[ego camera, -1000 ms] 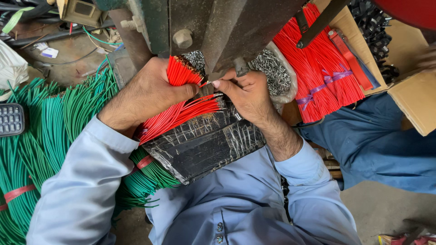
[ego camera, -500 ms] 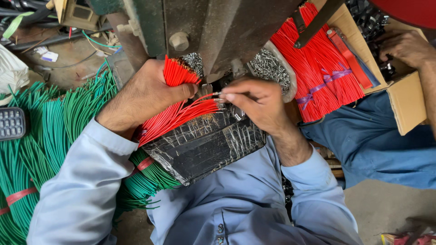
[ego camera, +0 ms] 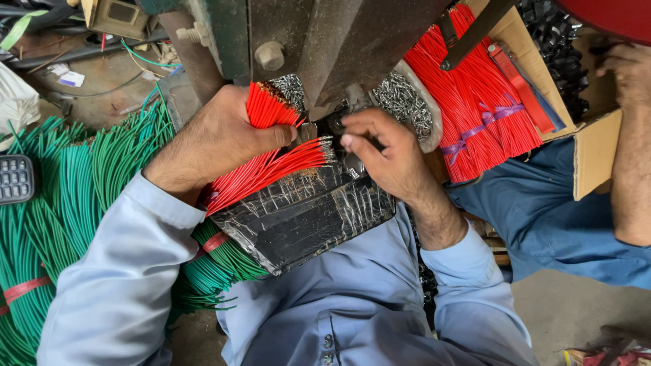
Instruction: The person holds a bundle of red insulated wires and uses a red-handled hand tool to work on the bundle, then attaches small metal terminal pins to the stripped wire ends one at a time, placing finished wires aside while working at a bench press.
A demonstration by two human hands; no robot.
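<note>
Workshop press [ego camera: 325,41] | left hand [ego camera: 217,139] grips red wires [ego camera: 271,166], stripped ends fanned

The left hand [ego camera: 217,139] closes over the middle of a bunch of red wires [ego camera: 271,163], hiding how many it grips, while the right hand's [ego camera: 383,152] fingertips sit under the dark machine body [ego camera: 339,41], so what they pinch cannot be made out. The green wire bundles [ego camera: 61,203] run off the left edge, and a keypad device [ego camera: 15,179] is cut by it. A second person's forearm [ego camera: 630,156] is cropped at the right edge.
</note>
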